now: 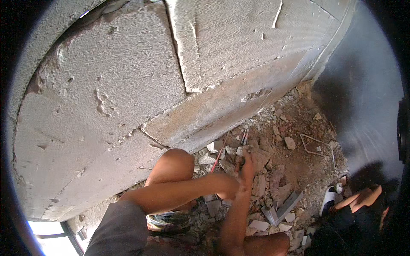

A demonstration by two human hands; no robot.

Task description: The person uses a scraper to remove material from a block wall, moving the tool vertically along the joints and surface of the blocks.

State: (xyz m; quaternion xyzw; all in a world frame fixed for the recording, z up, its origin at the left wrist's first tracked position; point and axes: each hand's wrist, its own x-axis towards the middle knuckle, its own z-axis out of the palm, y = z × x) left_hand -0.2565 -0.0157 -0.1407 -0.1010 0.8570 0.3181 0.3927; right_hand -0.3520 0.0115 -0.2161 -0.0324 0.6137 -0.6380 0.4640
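Observation:
My left arm reaches across from the lower left, and my left hand lies against my right wrist, its fingers hidden from view. My right hand is low over the rubble with its fingers closed. A small dark thing shows between them, too blurred to name. Just beyond that hand, two thin reddish handles or rods lie close together. To the left of it a long thin red rod slants over broken pieces of masonry.
A rough block wall rises at the left and far side; a smooth grey surface stands at the right. A bent wire frame and a metal channel lie on the rubble. Another person's bare limb and a shoe are lower right.

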